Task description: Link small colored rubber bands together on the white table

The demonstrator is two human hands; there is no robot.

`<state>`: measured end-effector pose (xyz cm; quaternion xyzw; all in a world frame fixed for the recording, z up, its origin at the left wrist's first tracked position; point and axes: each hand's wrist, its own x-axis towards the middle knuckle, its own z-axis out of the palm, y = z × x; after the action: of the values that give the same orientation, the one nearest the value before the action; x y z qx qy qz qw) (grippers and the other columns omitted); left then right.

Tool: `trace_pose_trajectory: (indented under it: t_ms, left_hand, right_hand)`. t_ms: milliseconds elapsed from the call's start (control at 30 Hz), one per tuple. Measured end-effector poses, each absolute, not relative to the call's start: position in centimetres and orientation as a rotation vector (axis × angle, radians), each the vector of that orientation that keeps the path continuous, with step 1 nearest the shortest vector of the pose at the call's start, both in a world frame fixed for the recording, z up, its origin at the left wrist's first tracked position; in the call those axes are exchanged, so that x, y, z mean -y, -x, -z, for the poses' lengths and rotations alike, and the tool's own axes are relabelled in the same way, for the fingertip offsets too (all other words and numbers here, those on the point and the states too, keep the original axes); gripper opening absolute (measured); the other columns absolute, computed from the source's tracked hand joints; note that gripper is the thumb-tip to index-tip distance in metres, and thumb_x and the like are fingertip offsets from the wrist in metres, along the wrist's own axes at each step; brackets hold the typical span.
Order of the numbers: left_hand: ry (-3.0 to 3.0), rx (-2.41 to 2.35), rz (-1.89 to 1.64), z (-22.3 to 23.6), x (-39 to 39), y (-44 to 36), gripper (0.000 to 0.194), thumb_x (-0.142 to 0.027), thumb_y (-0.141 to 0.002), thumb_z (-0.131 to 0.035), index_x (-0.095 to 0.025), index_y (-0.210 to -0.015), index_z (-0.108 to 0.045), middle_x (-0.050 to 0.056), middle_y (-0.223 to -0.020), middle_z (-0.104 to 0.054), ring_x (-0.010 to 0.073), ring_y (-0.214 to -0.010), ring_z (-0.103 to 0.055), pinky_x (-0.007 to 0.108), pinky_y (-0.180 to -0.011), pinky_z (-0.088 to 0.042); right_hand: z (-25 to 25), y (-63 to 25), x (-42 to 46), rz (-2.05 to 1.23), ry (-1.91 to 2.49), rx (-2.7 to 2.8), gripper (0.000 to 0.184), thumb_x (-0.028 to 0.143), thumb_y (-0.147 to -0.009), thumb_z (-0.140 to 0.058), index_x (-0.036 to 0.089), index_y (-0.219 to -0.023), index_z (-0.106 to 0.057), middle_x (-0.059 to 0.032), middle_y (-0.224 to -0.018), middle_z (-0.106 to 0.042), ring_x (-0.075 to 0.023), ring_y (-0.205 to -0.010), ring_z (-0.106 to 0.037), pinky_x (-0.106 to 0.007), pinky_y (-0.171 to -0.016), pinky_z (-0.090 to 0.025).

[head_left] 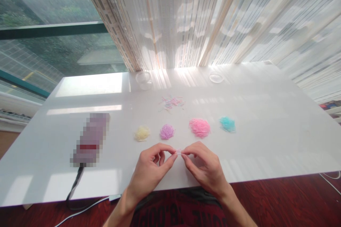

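Close to the table's front edge, my left hand [157, 163] and my right hand [204, 165] meet fingertip to fingertip. Both pinch a small pale, translucent piece [179, 151], too small to identify. Just beyond them, small piles of short thin strips lie in a row: pale yellow [142, 133], a purple pile [167, 132], a larger pink pile [199, 128] and a teal pile [227, 124]. Farther back, a loose scatter of mixed-colour strips [172, 102] is spread thinly.
On the white table [266, 131], a clear round tub [144, 79] stands at the back, with a clear round lid-like piece [216, 77] to its right. A blurred-out purplish object [92, 138] with a black cord [76, 182] lies at left. Curtains [173, 17] hang behind.
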<state>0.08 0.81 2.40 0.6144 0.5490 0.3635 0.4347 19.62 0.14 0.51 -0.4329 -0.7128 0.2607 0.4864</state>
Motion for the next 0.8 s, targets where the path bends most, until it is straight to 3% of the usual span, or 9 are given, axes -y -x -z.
trace_pose_trajectory:
  t_ms: [167,267,400,567,800]
  left_hand:
    - [-1.622,-1.294,-0.955,-3.0,-1.2,0.4,0.01,-0.019,-0.089,-0.066,-0.021,-0.082,-0.072,-0.001,-0.077,-0.067,0.0099,-0.062,-0.056,0.019,-0.057,-0.046]
    - [-1.717,-1.302,-0.93,-3.7,-1.5,0.7,0.006,-0.021,-0.091,-0.069,-0.023,-0.094,-0.074,0.0,-0.085,-0.07,0.0098,-0.064,-0.058,0.02,-0.06,-0.049]
    - [-1.833,-1.28,-0.878,-3.7,-1.5,0.5,0.023,-0.025,-0.088,-0.077,-0.025,-0.111,-0.074,0.001,-0.099,-0.076,0.0085,-0.061,-0.055,0.02,-0.059,-0.05]
    - [-1.866,-1.271,-0.886,-3.1,-1.0,-0.3,0.011,-0.026,-0.093,-0.073,-0.023,-0.103,-0.078,0.002,-0.093,-0.08,0.0101,-0.061,-0.059,0.02,-0.06,-0.052]
    - [-1.883,-1.334,-0.887,-3.1,-1.0,-0.1,0.009,-0.023,-0.093,-0.072,-0.022,-0.093,-0.08,0.001,-0.082,-0.079,0.0101,-0.057,-0.058,0.02,-0.06,-0.051]
  right_hand:
    - [-0.5,-19.7,-0.2,-0.608,1.083,1.683,0.013,0.01,-0.095,-0.066,0.022,-0.099,-0.069,-0.0013,-0.083,-0.072,-0.015,-0.075,-0.066,-0.026,-0.069,-0.055]
    - [-0.4,-19.7,-0.2,-0.6,1.102,1.678,0.013,0.01,-0.095,-0.067,0.022,-0.099,-0.07,-0.0013,-0.083,-0.073,-0.015,-0.074,-0.067,-0.026,-0.068,-0.056]
    - [-0.3,-19.6,-0.2,-0.597,1.113,1.671,0.015,0.009,-0.094,-0.069,0.022,-0.1,-0.071,-0.0017,-0.085,-0.073,-0.0149,-0.076,-0.067,-0.026,-0.07,-0.057]
    - [-0.2,-19.6,-0.1,-0.592,1.089,1.653,0.016,0.009,-0.093,-0.069,0.022,-0.102,-0.073,-0.0026,-0.086,-0.074,-0.0154,-0.077,-0.069,-0.025,-0.069,-0.059]
    - [-0.5,-19.7,-0.1,-0.596,1.077,1.66,0.016,0.01,-0.094,-0.069,0.022,-0.102,-0.073,-0.0031,-0.086,-0.074,-0.0159,-0.077,-0.07,-0.027,-0.07,-0.061]
